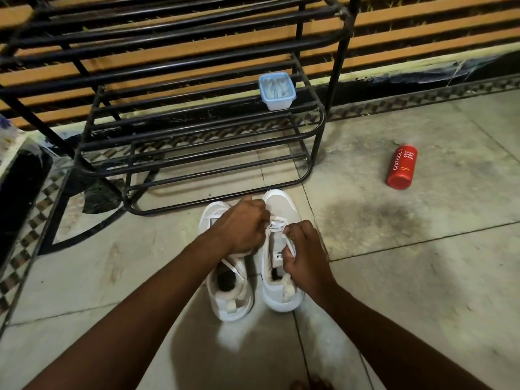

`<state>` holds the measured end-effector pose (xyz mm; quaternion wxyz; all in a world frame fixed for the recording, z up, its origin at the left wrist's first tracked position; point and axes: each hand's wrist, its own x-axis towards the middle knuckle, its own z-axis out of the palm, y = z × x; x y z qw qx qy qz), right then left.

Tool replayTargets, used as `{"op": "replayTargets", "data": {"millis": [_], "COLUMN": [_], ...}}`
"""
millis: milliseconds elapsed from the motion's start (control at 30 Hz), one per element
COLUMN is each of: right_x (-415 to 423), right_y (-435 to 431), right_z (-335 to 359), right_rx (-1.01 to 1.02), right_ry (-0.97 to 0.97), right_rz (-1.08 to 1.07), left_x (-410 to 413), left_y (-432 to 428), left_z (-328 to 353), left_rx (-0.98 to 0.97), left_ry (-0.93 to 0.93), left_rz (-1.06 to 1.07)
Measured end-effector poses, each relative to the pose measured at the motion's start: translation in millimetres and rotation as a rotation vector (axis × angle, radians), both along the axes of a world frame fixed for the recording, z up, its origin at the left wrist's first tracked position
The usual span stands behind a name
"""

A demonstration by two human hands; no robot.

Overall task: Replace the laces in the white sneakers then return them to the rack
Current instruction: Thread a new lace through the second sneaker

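Two white sneakers stand side by side on the floor, toes toward the black metal shoe rack (pixel 197 153). The left sneaker (pixel 229 291) is partly hidden under my left forearm. Over the right sneaker (pixel 281 204), my left hand (pixel 243 225) pinches the white lace (pixel 277 224) near the lower eyelets. On that shoe's right side, my right hand (pixel 305 253) grips another stretch of the lace beside the tongue. The lace crosses between my two hands.
A small blue-lidded plastic box (pixel 277 91) sits on the rack's lower shelf at the right. A red foam-wash bottle (pixel 401 170) lies on the tiled floor to the right. A dark damp patch (pixel 374 220) stains the floor near the shoes.
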<state>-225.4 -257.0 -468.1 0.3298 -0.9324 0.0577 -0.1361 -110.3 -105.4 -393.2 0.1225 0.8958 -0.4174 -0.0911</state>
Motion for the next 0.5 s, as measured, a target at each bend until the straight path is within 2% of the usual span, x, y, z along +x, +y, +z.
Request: {"op": "replayTargets", "data": {"millis": [67,200,300,500], "right_x": [0.5,-0.1,0.1,0.2], "right_y": [0.0,-0.4,0.7,1.1], "right_z": [0.6,1.6,4.3,8.4], "right_rx": [0.001,-0.003,-0.013,-0.033], "right_ry": [0.005,0.012,0.028,0.045], "right_rz": [-0.004,0.015,-0.003,-0.032], "left_x": [-1.2,1.6,1.3,4.6], "left_y": [-0.9,0.4,-2.0,-1.3], "left_z": [-2.4,-4.4,-4.6,0.8], "left_rx": [0.01,-0.063,-0.059,-0.067], "left_ry": [0.002,0.144,0.171,0.348], "left_rz": [0.03,0.203,0.213,0.295]}}
